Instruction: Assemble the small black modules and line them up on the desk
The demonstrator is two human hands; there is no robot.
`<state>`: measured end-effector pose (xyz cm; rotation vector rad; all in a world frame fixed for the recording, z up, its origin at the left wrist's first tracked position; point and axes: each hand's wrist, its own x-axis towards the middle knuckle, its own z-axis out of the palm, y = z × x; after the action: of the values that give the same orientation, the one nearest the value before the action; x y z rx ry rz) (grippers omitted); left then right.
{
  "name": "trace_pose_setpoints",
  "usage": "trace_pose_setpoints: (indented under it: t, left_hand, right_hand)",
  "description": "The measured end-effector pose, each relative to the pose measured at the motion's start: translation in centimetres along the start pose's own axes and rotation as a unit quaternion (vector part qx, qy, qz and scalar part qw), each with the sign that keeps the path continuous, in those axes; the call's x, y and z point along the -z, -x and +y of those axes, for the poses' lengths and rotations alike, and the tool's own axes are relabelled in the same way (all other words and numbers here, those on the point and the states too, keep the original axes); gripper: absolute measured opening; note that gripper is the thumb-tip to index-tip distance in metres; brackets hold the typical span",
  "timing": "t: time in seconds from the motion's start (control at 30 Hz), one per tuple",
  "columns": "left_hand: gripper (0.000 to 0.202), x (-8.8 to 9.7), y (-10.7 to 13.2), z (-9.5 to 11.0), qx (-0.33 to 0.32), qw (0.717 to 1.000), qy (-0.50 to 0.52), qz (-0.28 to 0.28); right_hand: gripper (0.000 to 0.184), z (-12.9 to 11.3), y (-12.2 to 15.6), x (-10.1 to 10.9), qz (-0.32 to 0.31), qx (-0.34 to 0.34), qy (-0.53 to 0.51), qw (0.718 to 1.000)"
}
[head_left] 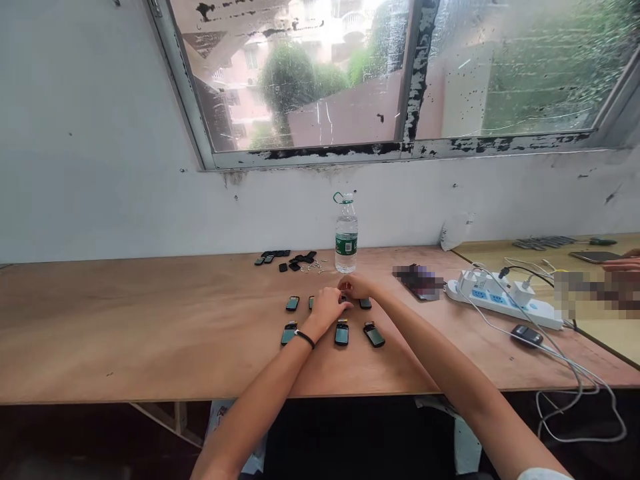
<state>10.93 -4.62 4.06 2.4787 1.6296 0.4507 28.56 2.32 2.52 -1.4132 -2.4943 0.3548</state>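
Observation:
My left hand (329, 307), with a black band on its wrist, is over the back row of small black devices with greenish screens. Its fingers are bent together beside my right hand (355, 287), whose fingers are curled down in a pinch. A dark device shows partly between the two hands; what each one grips is hidden. Another small device (293, 304) lies left in the back row, and one (365, 303) lies by my right wrist. Nearer me are a device (289, 333) at left, a device (341, 334) in the middle and a tilted device (374, 335) at right.
Behind my hands stands a water bottle (346, 240). Black parts (303, 259) and tiny metal pieces (313, 267) lie left of it. Rightward are a partly blurred phone-like item (421, 281), a power strip (505, 303), a black device (527, 335) and loose cables. Another person's hand (623, 263) shows far right.

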Motion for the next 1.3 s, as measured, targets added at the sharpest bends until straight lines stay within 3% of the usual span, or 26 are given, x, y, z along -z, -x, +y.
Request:
trace_pose_setpoints:
  t: [0.17,0.33,0.47,0.77,1.0,1.1,1.2,1.3]
  left_hand:
    - [0.014,-0.4,-0.1,-0.6,0.001,1.0,0.013,0.004]
    - [0.01,-0.6,-0.1,-2.2,-0.017,0.999,0.043,-0.003]
    - [0.011,-0.6,-0.2,-2.5,-0.033,0.998,0.044,-0.002]
    - [0.012,-0.6,-0.2,-1.5,-0.017,0.999,0.028,-0.001]
    - [0.017,-1.0,-0.1,-1.7,-0.006,0.999,0.04,0.012]
    - [0.025,-1.2,0.0,-2.0,-0.025,0.997,0.062,0.029]
    - [0.031,-1.1,0.2,-2.2,-0.044,0.995,0.079,0.031]
    - [0.02,-1.1,0.2,-2.1,-0.032,0.994,0.099,0.032]
  right_hand:
    - [0.029,0.6,1.5,-0.2,0.066,-0.014,-0.01,0.998]
    - [0.016,0.7,1.4,-1.7,0.162,0.024,-0.193,0.967]
    - [0.01,0.5,0.8,-2.9,0.145,0.027,-0.235,0.961]
    - [0.01,0.4,1.4,-2.8,0.109,-0.02,-0.152,0.982]
    - [0.017,0.1,1.8,-2.1,0.074,0.03,-0.104,0.991]
    - [0.027,0.8,2.4,-1.5,0.103,0.046,-0.125,0.986]
    - [0.036,2.4,3.3,-0.7,0.166,0.007,-0.135,0.977]
    - [0.041,4.2,4.4,-0.3,0.155,-0.017,-0.113,0.981]
